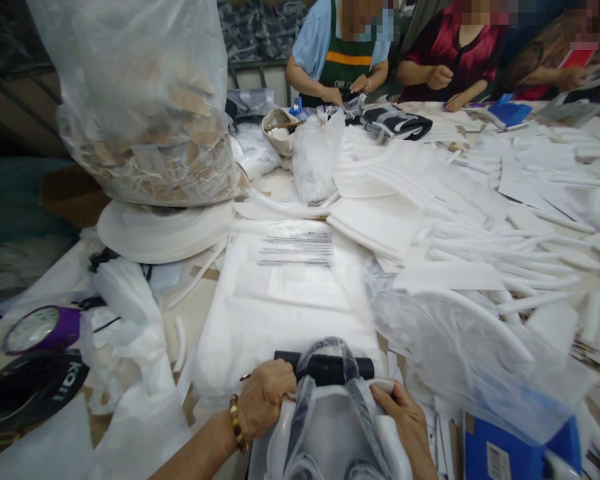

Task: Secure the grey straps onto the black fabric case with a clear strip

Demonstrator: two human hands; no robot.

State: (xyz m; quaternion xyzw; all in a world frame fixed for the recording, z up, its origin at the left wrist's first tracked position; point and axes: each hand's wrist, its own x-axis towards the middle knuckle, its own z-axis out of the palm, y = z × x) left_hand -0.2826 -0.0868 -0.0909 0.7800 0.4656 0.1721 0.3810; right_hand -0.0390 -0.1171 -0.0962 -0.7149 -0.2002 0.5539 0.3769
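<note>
Two hands: both at the near edge of the table (pixel 195 307), gripping one folded white bundle (pixel 330 427).
Left hand (pixel 265 400): closed tight on the left side of the bundle, bead bracelet (pixel 237 423) on the wrist.
Right hand (pixel 403 413): fingers pressed down on the right side of the bundle, holding it.
Bundle: just in front of the black roll (pixel 325 367), half wrapped in a clear bag (pixel 330 393).
Done so far: looks like the cloth is folded and partly in the bag; bag not closed yet.
Left to do: many white pieces (pixel 480 220) lie loose, right of the black roll.
Big flat bag (pixel 285 293): behind the black roll, with rows of small black print, too blurry to read.
Tape reel (pixel 30 387): far left of the black roll, white letters read like "KOII".
Other people: three across the table, hands busy.
</note>
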